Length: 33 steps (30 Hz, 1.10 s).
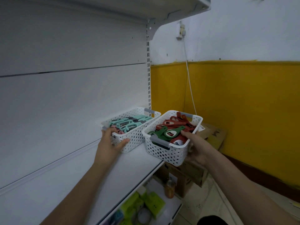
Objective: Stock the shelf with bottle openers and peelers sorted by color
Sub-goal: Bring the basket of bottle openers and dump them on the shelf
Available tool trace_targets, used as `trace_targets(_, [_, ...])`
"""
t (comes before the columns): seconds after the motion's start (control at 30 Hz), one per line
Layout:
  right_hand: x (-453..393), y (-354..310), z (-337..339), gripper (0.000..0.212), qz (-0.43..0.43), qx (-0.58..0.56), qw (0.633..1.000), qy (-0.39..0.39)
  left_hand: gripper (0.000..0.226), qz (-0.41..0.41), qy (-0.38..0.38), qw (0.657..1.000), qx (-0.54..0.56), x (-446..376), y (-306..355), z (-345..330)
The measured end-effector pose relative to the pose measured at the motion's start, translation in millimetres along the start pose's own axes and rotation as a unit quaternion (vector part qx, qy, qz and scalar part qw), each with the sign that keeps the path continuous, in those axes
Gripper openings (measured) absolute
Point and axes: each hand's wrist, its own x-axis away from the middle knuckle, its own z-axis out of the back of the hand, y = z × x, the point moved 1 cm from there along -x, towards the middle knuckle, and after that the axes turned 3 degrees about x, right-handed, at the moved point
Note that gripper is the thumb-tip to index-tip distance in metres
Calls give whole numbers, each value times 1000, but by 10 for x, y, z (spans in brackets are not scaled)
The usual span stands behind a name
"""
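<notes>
Two white perforated baskets stand side by side at the right end of a white shelf [68,184]. The left basket [134,138] holds teal and pink peelers [128,124]. My left hand [110,143] grips its near corner, thumb on the front wall. The right basket [164,153] holds red and green bottle openers [172,129] and overhangs the shelf's right edge. My right hand [194,148] grips its right wall, thumb over the rim, fingers underneath.
An upper shelf [178,7] juts out overhead on a bracket. A lower shelf carries green packets [154,203] and other goods. Cardboard boxes [211,137] are stacked right of the shelving against a yellow and white wall; a white cable [190,85] hangs there.
</notes>
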Motion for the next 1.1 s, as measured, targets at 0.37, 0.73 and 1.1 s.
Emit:
trace_targets(0.37, [64,24,-12,74,-1,2,1000,3,45,7,-26,999,-31,-390,224,-482])
trace_targets(0.73, [581,69,-261,101,17,-35,999,15,47,205,-45,963,171,150,501,-346])
trace_targets(1.1, [1514,372,-554,111,3,0,999,-34,33,223,-163,930,241,1002,639,333])
